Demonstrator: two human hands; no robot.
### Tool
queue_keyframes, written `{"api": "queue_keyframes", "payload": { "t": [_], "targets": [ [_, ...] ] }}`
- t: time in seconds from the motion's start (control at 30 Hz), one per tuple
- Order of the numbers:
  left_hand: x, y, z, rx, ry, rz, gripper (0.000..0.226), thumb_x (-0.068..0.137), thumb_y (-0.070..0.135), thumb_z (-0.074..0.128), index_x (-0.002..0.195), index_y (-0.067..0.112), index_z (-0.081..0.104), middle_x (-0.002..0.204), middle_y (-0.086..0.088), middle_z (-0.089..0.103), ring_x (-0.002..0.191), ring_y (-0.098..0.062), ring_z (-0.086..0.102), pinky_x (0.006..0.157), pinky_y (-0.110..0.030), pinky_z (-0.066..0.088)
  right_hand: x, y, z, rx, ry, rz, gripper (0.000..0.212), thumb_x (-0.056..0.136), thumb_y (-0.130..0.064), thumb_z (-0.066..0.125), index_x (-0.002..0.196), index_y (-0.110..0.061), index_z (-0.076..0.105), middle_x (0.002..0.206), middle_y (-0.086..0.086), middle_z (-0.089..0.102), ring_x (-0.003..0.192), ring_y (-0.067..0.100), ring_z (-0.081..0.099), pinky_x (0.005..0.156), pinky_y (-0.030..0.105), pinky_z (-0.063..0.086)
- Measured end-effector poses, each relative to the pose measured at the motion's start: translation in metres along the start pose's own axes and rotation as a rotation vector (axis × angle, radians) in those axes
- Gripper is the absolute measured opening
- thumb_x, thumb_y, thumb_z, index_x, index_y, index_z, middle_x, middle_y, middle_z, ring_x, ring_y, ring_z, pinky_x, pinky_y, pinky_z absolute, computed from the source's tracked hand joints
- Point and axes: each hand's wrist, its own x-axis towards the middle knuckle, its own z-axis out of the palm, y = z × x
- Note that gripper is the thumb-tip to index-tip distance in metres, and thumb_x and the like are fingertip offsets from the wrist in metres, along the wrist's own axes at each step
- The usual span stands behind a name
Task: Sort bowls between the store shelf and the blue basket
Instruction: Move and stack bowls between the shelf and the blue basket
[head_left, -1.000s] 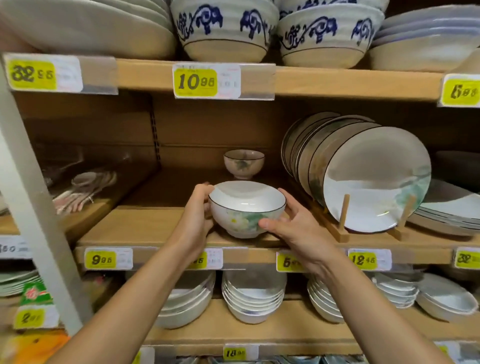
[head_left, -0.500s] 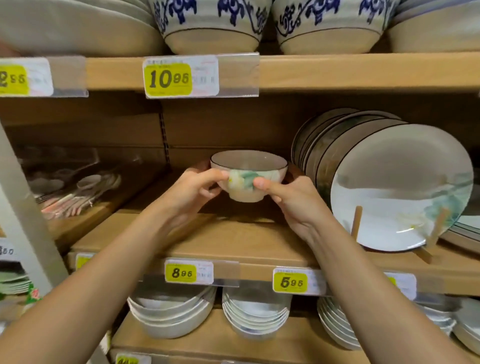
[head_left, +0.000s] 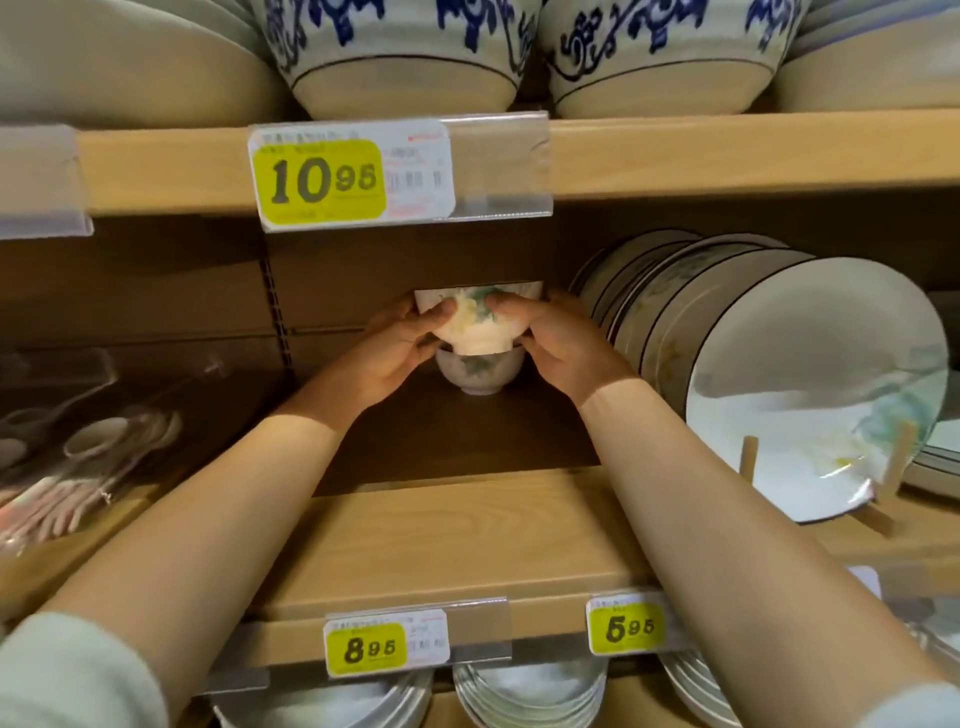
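Left hand (head_left: 397, 348) and right hand (head_left: 558, 345) are gripping the floral bowl (head_left: 475, 325) from both sides, thumbs pressing its near face, directly over a second bowl (head_left: 478, 371) far back on the shelf (head_left: 441, 551).

Shelving unit: light wood-grain shelf boards (head_left: 467, 545) arranged in tiers. Rear wall: brown back panel (head_left: 363, 270) with a slotted metal upright strip (head_left: 272, 291) running vertically. Board front edges carry clear plastic label rails (head_left: 498, 161) holding yellow price tags (head_left: 319, 179) marked 10.95, 8.95 and 5.95. At right, a wooden peg rack (head_left: 748, 457) supports round white dark-rimmed plates (head_left: 810, 384) standing on edge. Board fronts are brightly lit; the rear recess lies in shadow.
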Motion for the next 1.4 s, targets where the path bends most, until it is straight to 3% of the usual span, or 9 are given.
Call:
{"api": "queue_keyframes", "payload": {
  "t": [0.2, 0.37, 0.47, 0.67, 0.8, 0.87, 1.03, 1.27, 1.4],
  "targets": [
    [0.030, -0.002, -0.002, 0.113, 0.003, 0.021, 0.050, 0.091, 0.009, 0.061, 0.139, 0.010, 0.046, 0.134, -0.006, 0.058, 0.119, -0.017, 0.058, 0.096, -0.028, 0.050, 0.035, 0.012, 0.004, -0.071, 0.036, -0.017, 0.054, 0.073, 0.000, 0.077, 0.124, -0.007, 0.060, 0.121, 0.013, 0.067, 0.111, 0.028, 0.063, 0.098, 0.046, 0.051],
    [0.046, -0.012, -0.005, 0.185, -0.011, 0.047, 0.052, 0.088, 0.005, 0.063, 0.137, 0.013, 0.045, 0.128, -0.003, 0.060, 0.110, -0.009, 0.060, 0.079, -0.016, 0.051, 0.057, 0.032, 0.002, -0.196, 0.059, -0.056, 0.048, 0.072, -0.014, 0.083, 0.115, -0.014, 0.063, 0.117, 0.006, 0.068, 0.097, 0.014, 0.065, 0.073, 0.022, 0.053],
    [0.055, -0.022, -0.014, 0.270, -0.002, 0.028, 0.055, 0.088, 0.009, 0.066, 0.137, 0.017, 0.043, 0.132, 0.000, 0.056, 0.111, -0.007, 0.056, 0.084, -0.014, 0.045, 0.068, 0.043, -0.004, -0.272, 0.068, -0.030, 0.062, 0.068, -0.017, 0.087, 0.124, -0.013, 0.060, 0.124, 0.006, 0.065, 0.110, 0.017, 0.061, 0.091, 0.031, 0.052],
    [0.075, -0.035, -0.027, 0.306, -0.004, -0.025, 0.067, 0.085, 0.016, 0.070, 0.145, 0.017, 0.039, 0.143, -0.002, 0.050, 0.132, -0.017, 0.045, 0.112, -0.033, 0.034, 0.078, 0.049, -0.009, -0.252, 0.061, -0.023, 0.062, 0.066, -0.018, 0.088, 0.122, -0.016, 0.061, 0.117, -0.001, 0.066, 0.105, 0.013, 0.061, 0.080, 0.022, 0.047],
    [0.082, -0.042, -0.033, 0.342, -0.015, -0.058, 0.069, 0.083, 0.019, 0.073, 0.143, 0.019, 0.039, 0.140, 0.001, 0.051, 0.121, -0.011, 0.049, 0.086, -0.019, 0.045, 0.081, 0.057, -0.013, -0.285, 0.052, 0.006, 0.049, 0.064, -0.021, 0.089, 0.105, -0.025, 0.062, 0.102, -0.009, 0.066, 0.093, 0.006, 0.061, 0.069, 0.017, 0.046],
    [0.084, -0.048, -0.034, 0.347, -0.010, -0.083, 0.069, 0.082, 0.022, 0.074, 0.142, 0.022, 0.040, 0.136, 0.003, 0.052, 0.121, -0.012, 0.049, 0.076, -0.016, 0.043, 0.082, 0.063, -0.015, -0.268, 0.055, 0.007, 0.058, 0.064, -0.019, 0.090, 0.114, -0.022, 0.061, 0.106, -0.006, 0.066, 0.098, 0.009, 0.061, 0.071, 0.019, 0.047],
    [0.091, -0.057, -0.036, 0.342, 0.020, -0.112, 0.074, 0.082, 0.024, 0.074, 0.146, 0.021, 0.037, 0.145, -0.001, 0.048, 0.133, -0.019, 0.044, 0.095, -0.028, 0.042, 0.088, 0.071, -0.019, -0.232, 0.054, 0.002, 0.066, 0.064, -0.017, 0.089, 0.122, -0.018, 0.058, 0.118, 0.000, 0.065, 0.108, 0.015, 0.061, 0.082, 0.026, 0.049],
    [0.094, -0.072, -0.044, 0.342, 0.041, -0.169, 0.084, 0.083, 0.024, 0.073, 0.151, 0.020, 0.024, 0.152, -0.002, 0.039, 0.138, -0.020, 0.038, 0.109, -0.031, 0.033, 0.093, 0.081, -0.020, -0.267, 0.041, 0.066, 0.069, 0.066, -0.016, 0.088, 0.127, -0.012, 0.057, 0.125, 0.006, 0.064, 0.113, 0.019, 0.061, 0.096, 0.034, 0.050],
    [0.093, -0.075, -0.046, 0.352, 0.040, -0.184, 0.082, 0.084, 0.026, 0.073, 0.151, 0.022, 0.025, 0.152, -0.001, 0.040, 0.137, -0.018, 0.040, 0.102, -0.027, 0.036, 0.095, 0.083, -0.020, -0.282, 0.041, 0.061, 0.071, 0.066, -0.017, 0.088, 0.129, -0.010, 0.056, 0.126, 0.008, 0.064, 0.115, 0.021, 0.061, 0.101, 0.040, 0.049]
  ]
}}
